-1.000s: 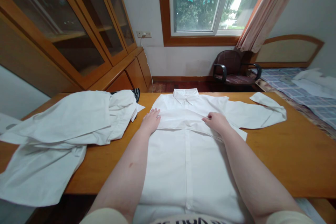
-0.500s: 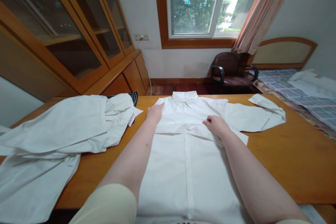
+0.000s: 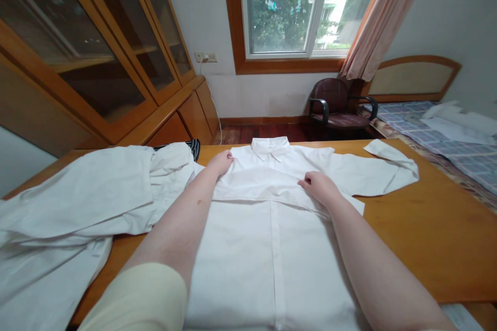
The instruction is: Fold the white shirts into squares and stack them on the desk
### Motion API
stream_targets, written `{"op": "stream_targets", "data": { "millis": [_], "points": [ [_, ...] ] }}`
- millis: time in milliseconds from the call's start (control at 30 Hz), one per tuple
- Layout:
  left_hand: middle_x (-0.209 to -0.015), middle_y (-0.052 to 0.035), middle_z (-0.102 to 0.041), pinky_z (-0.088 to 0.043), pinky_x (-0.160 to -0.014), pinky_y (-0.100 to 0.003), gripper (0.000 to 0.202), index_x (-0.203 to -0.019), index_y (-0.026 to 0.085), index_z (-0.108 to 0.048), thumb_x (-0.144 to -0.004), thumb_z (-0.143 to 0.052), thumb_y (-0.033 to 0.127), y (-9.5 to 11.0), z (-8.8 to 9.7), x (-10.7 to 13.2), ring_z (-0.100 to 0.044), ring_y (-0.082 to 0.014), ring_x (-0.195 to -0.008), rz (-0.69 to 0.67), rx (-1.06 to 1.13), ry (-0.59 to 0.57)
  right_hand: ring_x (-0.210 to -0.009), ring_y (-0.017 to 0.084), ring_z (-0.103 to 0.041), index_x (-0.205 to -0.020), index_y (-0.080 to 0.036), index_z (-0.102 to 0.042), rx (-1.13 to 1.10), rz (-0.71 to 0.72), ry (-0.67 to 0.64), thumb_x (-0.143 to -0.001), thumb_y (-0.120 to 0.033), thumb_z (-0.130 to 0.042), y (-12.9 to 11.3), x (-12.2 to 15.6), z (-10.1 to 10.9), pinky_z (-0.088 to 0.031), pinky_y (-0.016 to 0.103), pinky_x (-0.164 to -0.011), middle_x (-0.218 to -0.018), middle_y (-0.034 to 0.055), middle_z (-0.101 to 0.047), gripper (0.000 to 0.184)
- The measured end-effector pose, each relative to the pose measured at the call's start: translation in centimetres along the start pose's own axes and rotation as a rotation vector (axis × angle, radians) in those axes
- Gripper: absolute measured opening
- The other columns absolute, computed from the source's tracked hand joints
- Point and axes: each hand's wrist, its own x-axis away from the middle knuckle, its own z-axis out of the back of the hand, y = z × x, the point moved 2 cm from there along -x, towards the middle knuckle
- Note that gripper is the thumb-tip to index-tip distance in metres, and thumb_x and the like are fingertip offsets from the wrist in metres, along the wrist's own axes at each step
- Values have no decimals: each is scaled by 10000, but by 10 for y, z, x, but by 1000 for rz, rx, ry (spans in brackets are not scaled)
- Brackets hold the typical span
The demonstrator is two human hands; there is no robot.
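A white collared shirt (image 3: 236,248) lies spread over the table, its collar at the far edge and its button placket running down the middle. A fold of its cloth crosses the chest. One sleeve (image 3: 373,173) reaches out to the right, bent back at the cuff. My left hand (image 3: 220,163) is closed on the shirt's left shoulder edge, pinching the cloth. My right hand (image 3: 319,186) is closed at the right side of the chest, thumb and fingers together on the fold. What lies inside its curled fingers is partly hidden.
More white garments (image 3: 89,181) are heaped at the left of the wooden table (image 3: 435,238), with a black striped cloth (image 3: 195,149) behind them. Beyond the table stand a glass-door cabinet (image 3: 116,129), an armchair (image 3: 336,106) and a bed (image 3: 430,124).
My left hand has shifted a little left, and its outstretched index finger has closed onto the shirt's shoulder edge, pulling the cloth leftward. My right hand has stayed nearly in place.
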Motion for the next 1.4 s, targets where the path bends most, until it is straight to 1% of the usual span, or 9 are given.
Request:
{"op": "stream_targets", "data": {
  "millis": [233,467,600,700,1033,1133,1233,1300,1400],
  "points": [
    [-1078,-110,-665,-457,-815,-312,246,-1020,188,-605,-842,-455,266,-27,16,-9,-611,-239,-997,168,4,122,-723,179,-577,-840,-197,-660,-25,-53,-32,-898,-449,-419,-1,3,5,-295,263,-567,-827,73,-680,353],
    [-1188,-171,-610,-454,-872,-353,426,-1249,132,-489,-852,-421,271,-23,11,4,-592,-269,-1069,229,16,327,-763,195,-595,-876,-203,-671,-16,-111,-67,-880,-463,-432,4,1,0,-319,262,-585,-869,84,-690,353],
    [-1112,-221,-640,-472,-830,-402,433,-1105,105,-608,-805,-499,397,-24,6,11,-607,-337,-1030,291,-70,142,-771,202,-598,-893,-203,-674,-23,-125,-73,-876,-468,-433,4,1,0,-333,265,-598,-879,89,-691,358],
    [-1072,-206,-668,-471,-828,-383,334,-982,127,-677,-748,-570,341,-31,4,13,-613,-336,-1032,277,-99,3,-763,201,-601,-880,-201,-672,-29,-115,-67,-872,-470,-435,3,2,2,-325,264,-582,-871,87,-690,358],
    [-1102,-139,-667,-465,-846,-323,315,-1066,165,-649,-852,-444,271,-42,7,20,-617,-254,-1022,282,-44,99,-776,202,-610,-879,-199,-674,-36,-104,-121,-854,-477,-464,3,4,0,-339,262,-582,-891,90,-693,349],
    [-1190,-168,-608,-445,-895,-354,370,-1167,156,-594,-839,-440,228,-30,9,31,-574,-276,-1094,271,-86,184,-784,205,-614,-870,-200,-671,-21,-95,-118,-857,-466,-466,2,4,0,-340,262,-582,-888,87,-694,336],
    [-1355,-184,-477,-367,-1007,-397,477,-1287,141,-502,-839,-465,298,-7,4,53,-459,-309,-1232,123,-183,269,-800,209,-615,-865,-200,-670,-7,-81,-111,-865,-451,-456,0,5,0,-347,265,-594,-886,90,-694,330],
    [-1448,-157,-380,-288,-1076,-399,535,-1343,161,-452,-865,-439,401,6,-8,70,-360,-302,-1318,1,-202,205,-804,211,-613,-868,-202,-672,-8,-82,-112,-867,-451,-449,-1,5,1,-353,268,-605,-891,92,-693,335],
    [-1507,-129,-292,-208,-1111,-436,597,-1416,200,-362,-894,-360,489,10,-27,91,-228,-300,-1392,-17,-204,43,-807,212,-610,-876,-200,-673,-22,-86,-125,-861,-457,-450,-2,6,1,-360,271,-616,-906,99,-692,341]
  ]
}}
